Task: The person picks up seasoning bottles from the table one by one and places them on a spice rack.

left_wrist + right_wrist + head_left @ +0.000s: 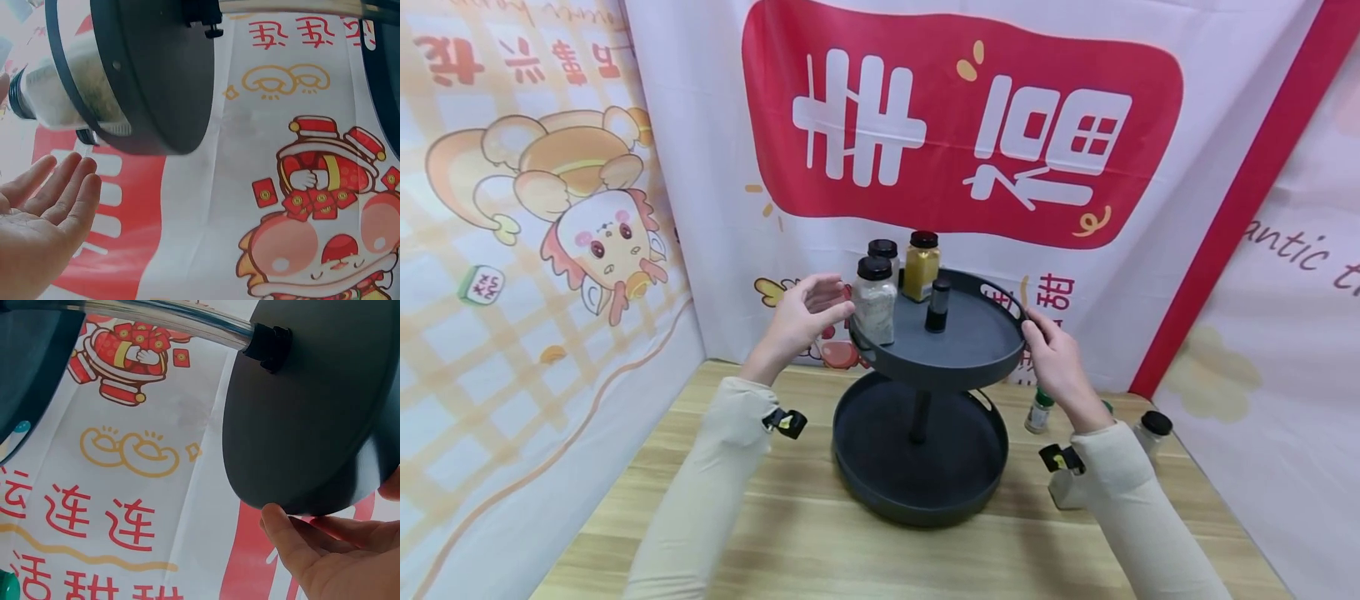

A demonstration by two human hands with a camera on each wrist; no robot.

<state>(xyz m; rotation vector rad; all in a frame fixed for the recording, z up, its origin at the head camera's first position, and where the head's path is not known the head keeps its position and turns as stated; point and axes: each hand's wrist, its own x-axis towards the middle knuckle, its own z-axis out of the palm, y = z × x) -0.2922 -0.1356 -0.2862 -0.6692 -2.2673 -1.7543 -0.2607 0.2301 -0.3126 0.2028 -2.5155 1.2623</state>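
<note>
A dark grey two-tier tray stand has an upper tray (981, 337) and a lower tray (880, 467) on a central post. On the upper tray's left side stands a black-lidded jar of whitish contents (874, 315), with another black-lidded jar (892, 252) partly hidden behind it. A jar of yellow powder (921, 273) and a small black-capped bottle (937, 307) stand nearby. My left hand (811, 310) is beside the whitish jar, its fingers loosely bent and its palm bare in the left wrist view. My right hand (1054, 357) grips the upper tray's right rim, fingertips against its wall.
Right of the stand, a green-capped shaker (1038, 413) and a black-lidded jar (1152, 433) stand on the wooden table (790, 533). Another container (1064, 490) is partly hidden by my right wrist. A printed cloth (722, 167) hangs close behind the stand.
</note>
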